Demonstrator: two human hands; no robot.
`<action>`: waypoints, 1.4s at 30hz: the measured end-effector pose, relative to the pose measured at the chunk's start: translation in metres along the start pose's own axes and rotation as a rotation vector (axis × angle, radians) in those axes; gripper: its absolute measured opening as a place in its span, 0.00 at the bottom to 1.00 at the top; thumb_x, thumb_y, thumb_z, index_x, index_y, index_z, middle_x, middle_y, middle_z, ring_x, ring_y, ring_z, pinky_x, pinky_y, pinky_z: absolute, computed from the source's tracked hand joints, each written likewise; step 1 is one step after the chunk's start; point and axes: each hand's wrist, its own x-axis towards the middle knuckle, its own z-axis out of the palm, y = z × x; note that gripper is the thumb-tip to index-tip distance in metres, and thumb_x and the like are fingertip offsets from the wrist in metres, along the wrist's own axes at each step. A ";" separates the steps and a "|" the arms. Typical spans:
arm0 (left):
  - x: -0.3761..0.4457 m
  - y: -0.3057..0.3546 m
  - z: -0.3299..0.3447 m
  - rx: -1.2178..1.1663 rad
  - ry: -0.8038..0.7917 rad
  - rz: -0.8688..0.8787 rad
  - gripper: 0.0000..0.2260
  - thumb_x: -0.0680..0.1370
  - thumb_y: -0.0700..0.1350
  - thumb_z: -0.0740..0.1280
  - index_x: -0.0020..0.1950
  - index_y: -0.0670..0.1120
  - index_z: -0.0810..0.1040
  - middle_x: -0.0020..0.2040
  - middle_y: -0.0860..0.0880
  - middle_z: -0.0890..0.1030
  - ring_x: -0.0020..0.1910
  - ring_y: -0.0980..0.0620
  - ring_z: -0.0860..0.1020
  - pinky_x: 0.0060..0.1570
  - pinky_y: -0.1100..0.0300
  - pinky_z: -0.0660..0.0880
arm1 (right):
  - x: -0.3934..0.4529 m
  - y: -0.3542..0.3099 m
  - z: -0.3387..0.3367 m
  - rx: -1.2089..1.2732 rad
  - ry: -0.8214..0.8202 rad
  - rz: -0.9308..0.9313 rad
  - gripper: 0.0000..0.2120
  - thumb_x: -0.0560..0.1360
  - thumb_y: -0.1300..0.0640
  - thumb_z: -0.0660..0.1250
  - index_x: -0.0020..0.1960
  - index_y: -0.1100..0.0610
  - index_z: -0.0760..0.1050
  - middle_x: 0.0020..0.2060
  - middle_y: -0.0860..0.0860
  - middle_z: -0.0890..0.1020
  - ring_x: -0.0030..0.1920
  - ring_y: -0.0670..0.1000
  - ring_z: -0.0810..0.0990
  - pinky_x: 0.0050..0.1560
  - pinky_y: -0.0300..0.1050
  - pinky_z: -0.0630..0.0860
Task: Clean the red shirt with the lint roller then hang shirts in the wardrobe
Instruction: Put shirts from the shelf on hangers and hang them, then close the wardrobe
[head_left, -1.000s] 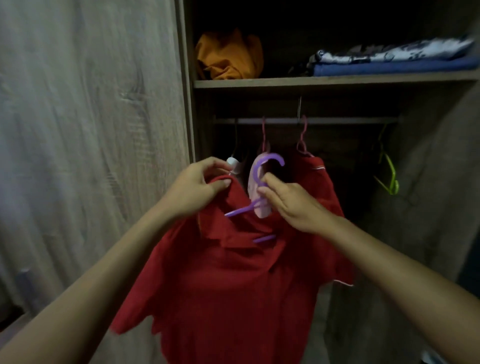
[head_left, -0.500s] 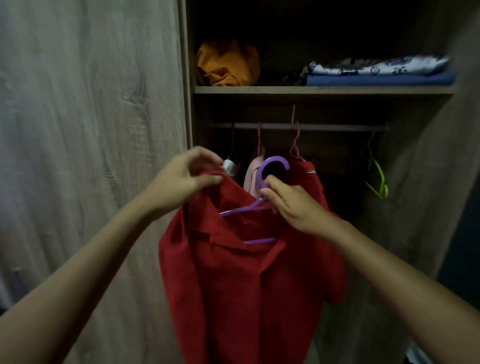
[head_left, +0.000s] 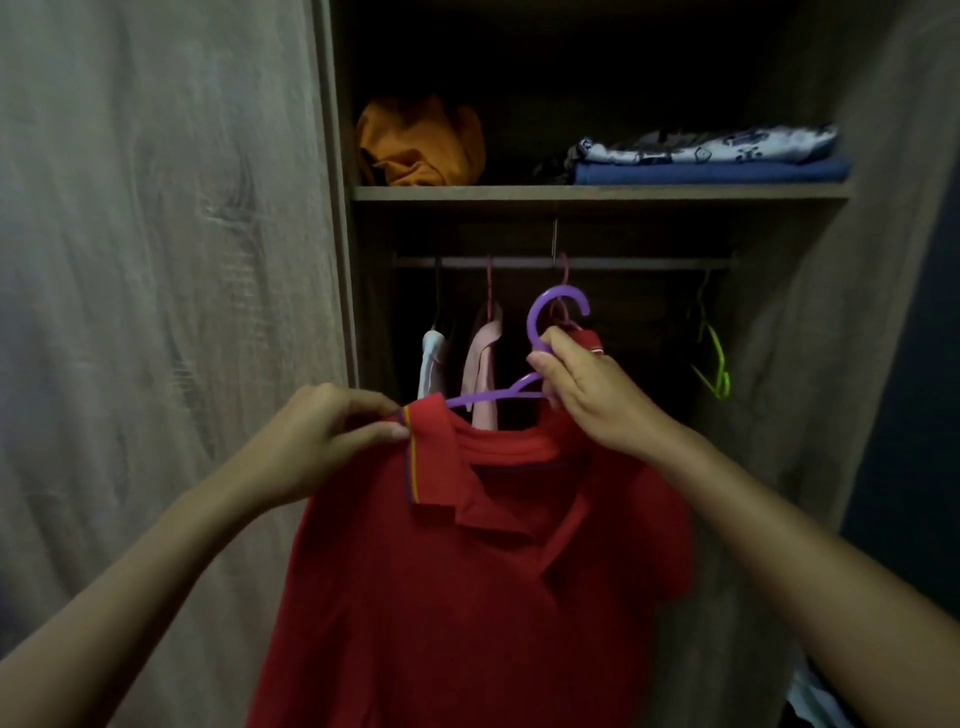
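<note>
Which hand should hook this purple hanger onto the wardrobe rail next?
Probably the right hand: it grips the purple hanger below its hook, nearest the rail. The left hand pinches the red shirt collar.

A home bedroom or dressing area, dimly lit, seen facing an open wood-grain wardrobe (head_left: 332, 208). A shelf (head_left: 597, 193) inside is holding a crumpled orange garment (head_left: 421, 143) and a stack of folded clothes (head_left: 711, 158), patterned fabric lying on blue. Below the shelf, a hanging rail (head_left: 623, 262) is carrying a white garment (head_left: 432, 364), a pink garment (head_left: 483, 369) and an empty green hanger (head_left: 714, 364). A person's bare hands are holding a red shirt (head_left: 467, 597) on a purple hanger (head_left: 540, 317) in front of the rail.
</note>
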 end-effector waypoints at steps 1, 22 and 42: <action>0.004 0.004 0.003 -0.060 -0.012 -0.006 0.12 0.74 0.58 0.64 0.46 0.54 0.83 0.41 0.59 0.84 0.42 0.63 0.81 0.44 0.62 0.75 | -0.002 -0.003 0.004 -0.016 -0.034 -0.017 0.10 0.82 0.50 0.56 0.42 0.49 0.64 0.32 0.52 0.77 0.32 0.51 0.77 0.40 0.51 0.74; 0.031 0.069 0.106 -0.283 0.079 -0.164 0.09 0.79 0.37 0.61 0.44 0.49 0.78 0.38 0.54 0.80 0.43 0.53 0.78 0.36 0.70 0.68 | -0.067 0.013 0.010 0.309 0.152 0.675 0.19 0.75 0.37 0.63 0.38 0.53 0.75 0.32 0.50 0.84 0.31 0.47 0.78 0.37 0.43 0.72; 0.171 0.090 0.177 -0.400 0.103 -0.034 0.21 0.80 0.41 0.62 0.73 0.47 0.68 0.76 0.45 0.62 0.75 0.49 0.59 0.71 0.64 0.55 | -0.062 0.097 -0.053 -0.124 0.328 0.677 0.15 0.75 0.66 0.61 0.53 0.51 0.80 0.47 0.50 0.85 0.52 0.52 0.81 0.52 0.43 0.74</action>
